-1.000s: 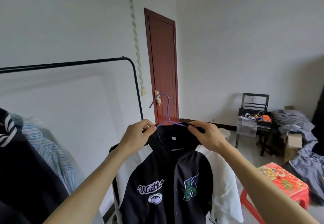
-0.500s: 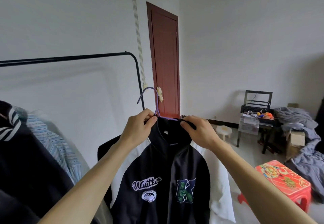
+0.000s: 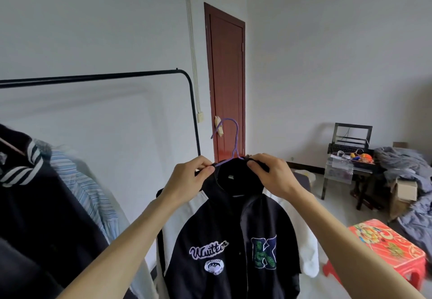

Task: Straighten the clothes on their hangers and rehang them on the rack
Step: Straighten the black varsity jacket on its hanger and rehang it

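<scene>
A black and white varsity jacket [image 3: 233, 240] with a green K patch hangs on a purple hanger [image 3: 230, 135] in front of me. My left hand [image 3: 187, 179] pinches the collar and the hanger's left shoulder. My right hand [image 3: 271, 177] pinches the collar at the hanger's right shoulder. The hook stands free in the air, below and right of the black rack bar [image 3: 98, 77]. Its open end points left toward the rack.
On the rack's left hang a dark striped-collar jacket [image 3: 30, 205] and a blue striped shirt [image 3: 81, 191]. A red-brown door [image 3: 228, 83] is behind. A red plastic stool [image 3: 388, 249] stands at the right, with a dark table [image 3: 353, 165] and grey bedding [image 3: 406, 167] beyond.
Both hands kept their pinch on the collar; the jacket first moved left toward the rack, then back right. The hook, leaning left half a second ago, now stands more upright.
</scene>
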`<move>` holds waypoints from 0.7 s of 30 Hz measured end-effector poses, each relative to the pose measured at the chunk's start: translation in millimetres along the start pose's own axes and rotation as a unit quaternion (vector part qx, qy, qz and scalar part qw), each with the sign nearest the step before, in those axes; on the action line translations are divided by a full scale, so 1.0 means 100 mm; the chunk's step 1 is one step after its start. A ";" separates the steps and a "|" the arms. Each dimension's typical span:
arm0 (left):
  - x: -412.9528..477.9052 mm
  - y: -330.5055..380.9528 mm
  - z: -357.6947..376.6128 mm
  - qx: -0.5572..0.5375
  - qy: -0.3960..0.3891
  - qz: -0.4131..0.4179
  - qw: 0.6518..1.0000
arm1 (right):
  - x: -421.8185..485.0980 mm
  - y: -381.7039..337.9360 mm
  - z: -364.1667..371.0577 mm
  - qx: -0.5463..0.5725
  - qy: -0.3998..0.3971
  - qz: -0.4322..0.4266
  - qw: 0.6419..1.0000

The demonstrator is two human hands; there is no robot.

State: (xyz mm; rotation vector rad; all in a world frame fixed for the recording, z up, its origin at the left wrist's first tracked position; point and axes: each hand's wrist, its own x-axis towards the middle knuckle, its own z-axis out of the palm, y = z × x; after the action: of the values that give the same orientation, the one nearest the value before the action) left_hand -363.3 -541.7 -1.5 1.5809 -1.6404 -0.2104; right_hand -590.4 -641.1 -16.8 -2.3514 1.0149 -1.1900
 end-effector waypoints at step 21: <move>-0.31 -0.35 -0.03 -0.020 0.033 -0.053 0.998 | -0.44 0.38 0.05 -0.069 0.040 0.039 0.996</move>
State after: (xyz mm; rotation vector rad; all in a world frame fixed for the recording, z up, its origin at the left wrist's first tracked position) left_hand -338.8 -520.0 -34.8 1.6297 -1.4952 -0.2431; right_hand -621.5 -636.7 -65.9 -2.3593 1.2409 -1.2308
